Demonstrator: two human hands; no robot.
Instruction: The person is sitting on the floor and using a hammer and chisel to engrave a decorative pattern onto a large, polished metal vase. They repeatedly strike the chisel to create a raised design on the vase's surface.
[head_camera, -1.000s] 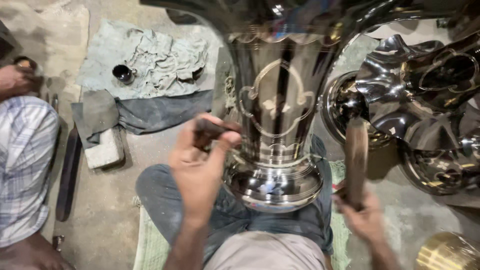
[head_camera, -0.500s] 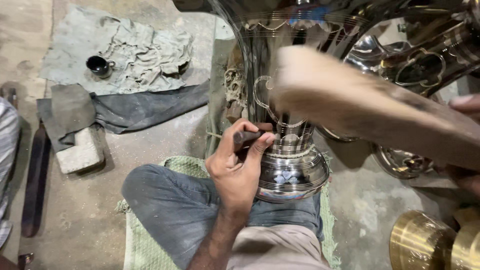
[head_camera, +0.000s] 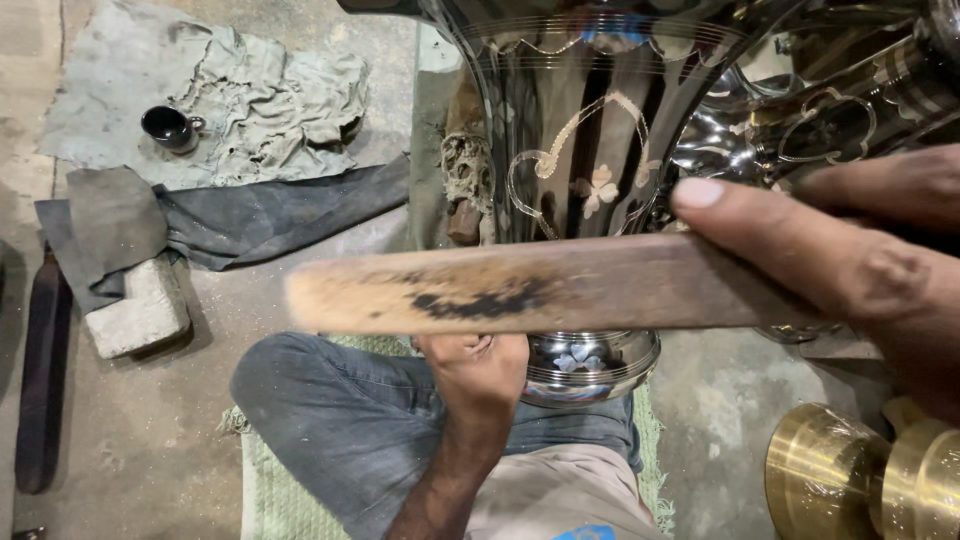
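Raising wooden stick (head_camera: 540, 295) in right hand (head_camera: 850, 260), fingers closed around it; left hand (head_camera: 478, 368) closed at polished engraved vase (head_camera: 585, 200) on my lap. Risk: off-aim blow dents vase.

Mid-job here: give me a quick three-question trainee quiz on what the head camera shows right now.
1. True or false: the right hand holds a wooden stick across the engraved metal vase.
2. Where is the left hand? A) on the small dark cup B) low by the vase's base C) on the brass pieces
3. What lies on the floor beside the dark cloth, at the picture's left?

Key: 1 true. 2 B. 3 a pale stone block.
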